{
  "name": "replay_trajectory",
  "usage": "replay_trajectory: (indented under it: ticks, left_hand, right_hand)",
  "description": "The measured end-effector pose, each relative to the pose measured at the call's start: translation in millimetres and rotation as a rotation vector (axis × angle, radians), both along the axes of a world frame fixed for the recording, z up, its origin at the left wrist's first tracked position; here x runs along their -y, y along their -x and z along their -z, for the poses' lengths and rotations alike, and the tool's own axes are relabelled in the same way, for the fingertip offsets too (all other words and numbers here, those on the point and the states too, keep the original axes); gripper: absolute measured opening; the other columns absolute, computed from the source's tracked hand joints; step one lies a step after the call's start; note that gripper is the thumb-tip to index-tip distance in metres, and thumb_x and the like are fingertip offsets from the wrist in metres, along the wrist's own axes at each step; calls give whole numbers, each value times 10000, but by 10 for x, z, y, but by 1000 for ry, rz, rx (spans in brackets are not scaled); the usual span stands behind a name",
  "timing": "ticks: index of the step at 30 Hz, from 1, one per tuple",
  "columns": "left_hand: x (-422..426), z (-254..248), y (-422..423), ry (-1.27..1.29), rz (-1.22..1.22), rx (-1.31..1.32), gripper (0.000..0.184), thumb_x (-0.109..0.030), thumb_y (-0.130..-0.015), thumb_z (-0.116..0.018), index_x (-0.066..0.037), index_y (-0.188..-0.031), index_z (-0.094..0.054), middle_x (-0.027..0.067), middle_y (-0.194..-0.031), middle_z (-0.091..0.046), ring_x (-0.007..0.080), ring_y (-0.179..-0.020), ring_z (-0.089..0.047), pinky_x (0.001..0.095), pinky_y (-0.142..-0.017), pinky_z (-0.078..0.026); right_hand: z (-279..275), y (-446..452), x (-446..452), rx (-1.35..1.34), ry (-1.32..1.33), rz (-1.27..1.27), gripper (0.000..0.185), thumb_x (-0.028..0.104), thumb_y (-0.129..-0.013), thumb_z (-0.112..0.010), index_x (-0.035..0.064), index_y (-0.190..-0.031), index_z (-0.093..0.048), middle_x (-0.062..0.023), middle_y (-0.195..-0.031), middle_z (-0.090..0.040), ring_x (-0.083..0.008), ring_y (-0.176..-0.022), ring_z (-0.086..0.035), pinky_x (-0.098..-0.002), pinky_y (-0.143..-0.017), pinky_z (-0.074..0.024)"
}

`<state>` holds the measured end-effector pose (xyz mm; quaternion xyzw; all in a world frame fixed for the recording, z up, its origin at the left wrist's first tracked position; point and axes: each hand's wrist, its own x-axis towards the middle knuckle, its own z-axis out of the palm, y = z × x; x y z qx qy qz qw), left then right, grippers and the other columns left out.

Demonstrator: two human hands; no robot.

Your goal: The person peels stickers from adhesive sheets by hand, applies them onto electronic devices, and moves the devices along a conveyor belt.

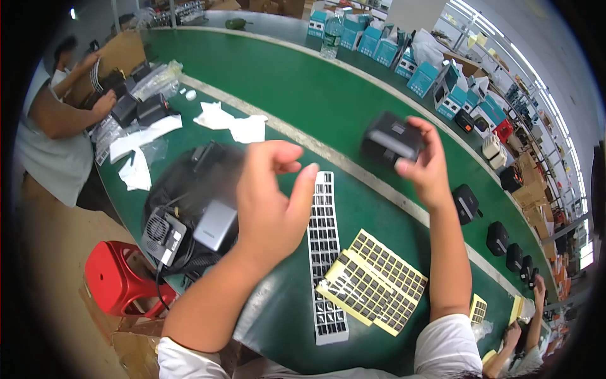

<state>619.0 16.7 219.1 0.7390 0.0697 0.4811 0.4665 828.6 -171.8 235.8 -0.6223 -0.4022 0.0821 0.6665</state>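
Note:
My right hand (426, 165) grips a black boxy device (390, 139) at its right side, raised over the green surface and slightly blurred. My left hand (271, 205) is held up to the left of it, thumb and fingers apart, nothing visible between them. Below my hands lies a long white sheet of black rectangular stickers (324, 246). Overlapping its right side are yellow-backed sheets of small dark squares (379, 281). Behind my left hand sits a black bag (189, 170), partly hidden, with a silver-grey box (216, 225) and a small fan unit (163, 235) on it.
A green conveyor belt (271, 79) curves past, carrying black devices (466, 203) at the right. Blue-and-white boxes (423, 79) and a plastic bottle (332, 35) line its far side. A red stool (113, 278) stands lower left. Other people work at left and lower right.

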Motion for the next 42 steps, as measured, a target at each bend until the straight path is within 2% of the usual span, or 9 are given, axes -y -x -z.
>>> replay_trajectory:
  ticks: [3, 8, 10, 13, 19, 23, 27, 38, 42]
  left_hand:
    - [84, -149, 145, -158, 258, -629, 366, -242, -910, -760, -18, -1073, -520, 173, -866, -693, 390, -810, -698, 484, -719, -543]
    - [366, -23, 168, -334, 570, -1101, 429, -247, -887, -770, -17, -1137, -507, 181, -895, -722, 392, -889, -720, 517, -762, -548]
    - [377, 86, 142, -303, 580, -1057, 429, -236, -892, -762, -19, -1158, -506, 178, -907, -726, 389, -898, -720, 507, -764, -548]
    - [270, 50, 119, -215, 630, -971, 425, -211, -898, -765, -28, -1185, -510, 153, -911, -729, 345, -900, -724, 449, -761, -552]
    - [103, -190, 102, 100, 617, -704, 454, -151, -862, -829, -26, -1147, -498, 99, -867, -702, 202, -764, -689, 335, -687, -550]
    - [150, -153, 116, -172, 198, -337, 404, -110, -840, -827, -42, -1091, -517, 86, -891, -688, 180, -794, -681, 313, -684, -553]
    - [153, -140, 152, -358, 103, -290, 453, -152, -824, -862, -34, -1155, -576, 121, -947, -734, 229, -893, -760, 343, -744, -597]
    - [161, -203, 179, 65, 189, -267, 390, -175, -846, -849, -26, -1133, -631, 142, -967, -767, 250, -903, -767, 329, -817, -593]
    - [190, -198, 179, -296, 24, -213, 218, -140, -834, -833, -67, -1013, -734, 97, -949, -737, 260, -866, -727, 347, -776, -575]
  right_hand:
    - [273, -718, 464, -188, 115, 298, 753, 83, -766, -809, 93, -1448, -491, -62, -1253, -531, -158, -1108, -553, -289, -912, -494]
    - [656, -1487, 1273, 58, 584, 464, 722, 109, -688, -810, 86, -1348, -519, -93, -1225, -566, -211, -1036, -590, -314, -905, -502]
    - [309, -1292, 1251, 231, 1044, 585, 728, 137, -703, -847, 57, -1347, -516, -127, -1193, -623, -222, -1109, -611, -364, -962, -520]
    - [-45, -637, 800, 648, 1124, 595, 723, 215, -764, -883, 44, -1364, -517, -129, -1140, -664, -201, -1073, -639, -352, -935, -542]
    - [-276, 670, -8, -129, 912, -604, 808, 247, -789, -896, -13, -1430, -478, -170, -1151, -710, -219, -1004, -701, -325, -893, -553]
    - [111, 640, -79, -60, 522, -330, 736, 132, -770, -887, 15, -1402, -528, -132, -1162, -679, -188, -1064, -662, -324, -907, -543]
    - [-104, 791, -74, -244, 368, -233, 623, 106, -814, -855, 24, -1362, -569, -90, -1149, -680, -163, -1033, -658, -312, -892, -547]
    - [-166, 981, -81, -185, 232, -245, 446, 25, -861, -806, 35, -1242, -573, -66, -1066, -689, -121, -960, -676, -285, -819, -566]
    - [-180, 996, -69, -328, 197, -185, 520, 27, -863, -819, 39, -1283, -512, -79, -1061, -684, -133, -936, -690, -278, -773, -576]
